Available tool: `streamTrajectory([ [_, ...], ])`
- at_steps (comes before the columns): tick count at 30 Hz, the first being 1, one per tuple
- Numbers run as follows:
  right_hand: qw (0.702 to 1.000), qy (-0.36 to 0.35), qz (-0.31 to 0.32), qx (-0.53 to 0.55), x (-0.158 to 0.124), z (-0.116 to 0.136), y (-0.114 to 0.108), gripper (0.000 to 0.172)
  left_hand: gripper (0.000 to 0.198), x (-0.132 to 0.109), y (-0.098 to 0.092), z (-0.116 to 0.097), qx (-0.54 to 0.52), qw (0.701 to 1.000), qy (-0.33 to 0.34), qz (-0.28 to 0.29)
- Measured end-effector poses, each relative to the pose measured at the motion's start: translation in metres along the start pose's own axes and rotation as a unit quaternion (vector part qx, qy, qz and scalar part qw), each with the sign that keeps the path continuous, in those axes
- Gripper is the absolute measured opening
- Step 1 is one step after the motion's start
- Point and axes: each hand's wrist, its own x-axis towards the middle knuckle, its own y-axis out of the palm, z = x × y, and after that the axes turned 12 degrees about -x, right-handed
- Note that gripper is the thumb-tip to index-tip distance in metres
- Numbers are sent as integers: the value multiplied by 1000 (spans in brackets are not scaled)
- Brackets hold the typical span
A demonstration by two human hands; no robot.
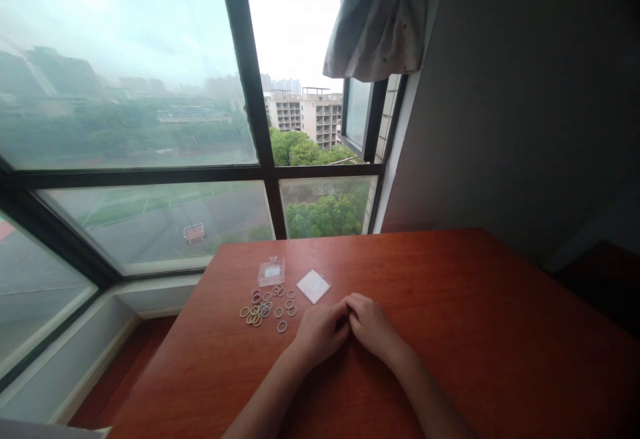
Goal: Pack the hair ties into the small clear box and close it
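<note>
A white square piece lies flat just beyond the left hand, turned so that one corner points toward it. Small rings are scattered to the left of that hand, some overlapping in a cluster, others loose; they are pale yellowish, grey and dark reddish. A clear plastic box sits past the rings, ahead and to the left of the left hand. The right hand meets the left at the fingertips. Both hands have curled fingers, their inner sides hidden, so I cannot tell whether either is closed on anything. Under both hands spreads the reddish-brown table. Beyond them stands a dark-framed window, with a hanging curtain ahead to the right.
</note>
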Motion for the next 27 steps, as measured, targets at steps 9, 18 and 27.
streamTrajectory([
  [9,1000,0,-3,1,1,-1,2,21,7,0,-1,-1,12,1000,-1,0],
  [18,1000,-2,-8,3,1,-1,1,20,9,0,-1,-1,5,1000,-1,2],
  [27,1000,-1,-8,-9,1,-1,2,20,8,0,-2,-1,13,1000,-3,5],
])
